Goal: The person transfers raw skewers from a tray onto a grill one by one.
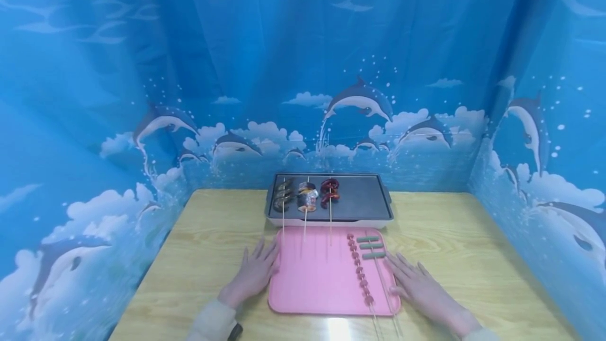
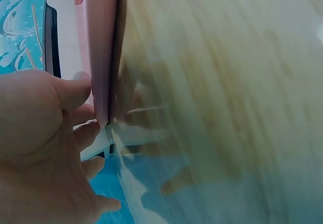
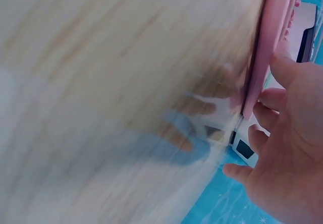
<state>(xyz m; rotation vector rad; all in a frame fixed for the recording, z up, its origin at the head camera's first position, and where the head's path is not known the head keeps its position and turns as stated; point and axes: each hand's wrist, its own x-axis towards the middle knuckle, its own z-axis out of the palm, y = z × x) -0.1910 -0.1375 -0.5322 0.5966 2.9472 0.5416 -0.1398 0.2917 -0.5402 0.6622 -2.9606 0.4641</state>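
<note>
A pink tray [image 1: 312, 291] lies on the table between both hands. My left hand [image 1: 253, 273] is at its left edge; in the left wrist view the thumb and fingers [image 2: 87, 135] are spread at the tray's side wall [image 2: 103, 42]. At the right edge is my right hand [image 1: 421, 288], fingers extended, the thumb [image 3: 283, 71] right at the tray rim in the right wrist view. On the tray's right side lie a skewer of small red pieces [image 1: 358, 267] and a skewer with green pieces [image 1: 371, 246]; their sticks extend past the front edge.
Behind the tray stands a dark flat griddle [image 1: 362, 199] with a light base. Three skewers rest on its left half: dark curled pieces [image 1: 283, 193], silvery fish-like chunks [image 1: 307, 200] and glossy red pieces [image 1: 330, 189]. Their sticks reach over the tray. Blue dolphin-print curtains [image 1: 284, 67] enclose the wooden table [image 1: 180, 278].
</note>
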